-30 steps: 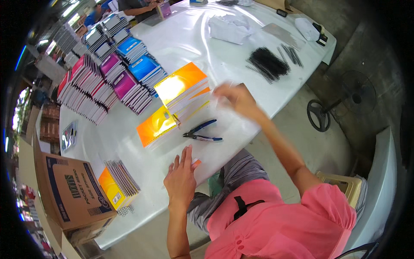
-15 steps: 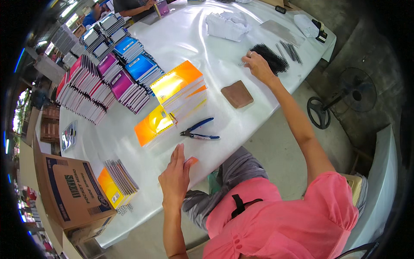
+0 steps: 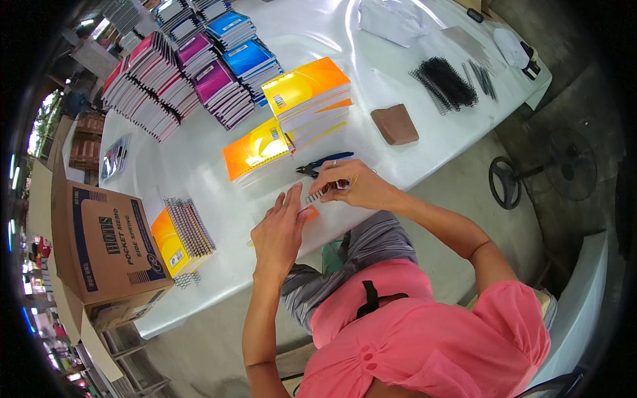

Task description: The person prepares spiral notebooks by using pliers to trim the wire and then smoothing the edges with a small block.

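My left hand point(image 3: 279, 229) rests at the table's near edge, fingers bent over a small notebook; only bits of its orange cover point(image 3: 312, 213) show beside the thumb. Close by on the right, my right hand point(image 3: 348, 182) is closed on a dark spiral wire binding coil point(image 3: 314, 197). The coil's end is at my left fingertips, by the notebook's edge; whether it passes through the holes I cannot tell. Blue-handled cutting pliers point(image 3: 308, 170) lie just beyond my right hand, which partly hides them. Stacked orange-yellow notebooks point(image 3: 308, 86) stand behind the pliers.
Red, purple and blue spiral notebooks point(image 3: 219, 86) are piled at far left. A cardboard box point(image 3: 116, 242) and bound yellow notebooks point(image 3: 174, 242) are at left. A brown block point(image 3: 395, 125), black coils point(image 3: 446, 83) and white crumpled wrapping point(image 3: 395, 20) lie at right. A fan point(image 3: 570, 166) stands beyond the table.
My right hand has come from the black coil pile to beside my left hand, bringing a coil. My left hand has curled more around the notebook. The view has shifted.
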A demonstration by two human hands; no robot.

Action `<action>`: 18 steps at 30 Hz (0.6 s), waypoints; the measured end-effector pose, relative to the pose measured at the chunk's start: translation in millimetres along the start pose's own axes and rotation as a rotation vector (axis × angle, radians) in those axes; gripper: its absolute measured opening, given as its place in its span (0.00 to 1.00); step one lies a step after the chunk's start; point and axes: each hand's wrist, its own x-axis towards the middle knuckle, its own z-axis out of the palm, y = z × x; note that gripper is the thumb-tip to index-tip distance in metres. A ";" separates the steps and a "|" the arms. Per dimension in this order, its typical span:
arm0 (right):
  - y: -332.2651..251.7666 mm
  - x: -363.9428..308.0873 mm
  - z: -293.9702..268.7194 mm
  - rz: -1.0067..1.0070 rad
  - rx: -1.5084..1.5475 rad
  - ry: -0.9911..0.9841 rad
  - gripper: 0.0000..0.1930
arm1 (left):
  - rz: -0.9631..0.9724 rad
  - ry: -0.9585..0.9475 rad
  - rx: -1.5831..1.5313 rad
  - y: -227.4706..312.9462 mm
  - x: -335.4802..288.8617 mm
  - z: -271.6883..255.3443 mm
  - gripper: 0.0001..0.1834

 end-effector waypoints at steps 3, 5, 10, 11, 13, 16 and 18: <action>5.3 5.3 -4.3 -0.116 -0.143 0.032 0.13 | -0.006 -0.009 0.000 -0.2 0.4 -0.6 0.26; 5.6 5.4 -3.6 -0.071 -0.096 -0.018 0.12 | 0.010 0.007 -0.005 -1.2 -0.3 0.7 0.26; 5.4 5.9 -15.8 -0.177 -0.167 -0.185 0.10 | 0.019 0.004 -0.002 -1.2 0.4 1.1 0.27; -7.9 5.2 -17.7 -0.013 -0.265 -0.267 0.09 | 0.025 0.006 0.003 -1.7 -0.1 1.0 0.28; -19.8 3.6 -15.4 0.151 -0.364 -0.350 0.07 | 0.070 0.047 0.047 -3.4 0.4 2.6 0.28; -19.0 -1.0 -9.4 -0.170 -0.632 -0.142 0.08 | 0.088 0.081 0.038 5.1 3.5 -1.4 0.28; -5.2 -2.8 -13.3 -0.351 -0.867 -0.213 0.11 | 0.062 0.074 -0.016 9.6 4.9 -2.8 0.28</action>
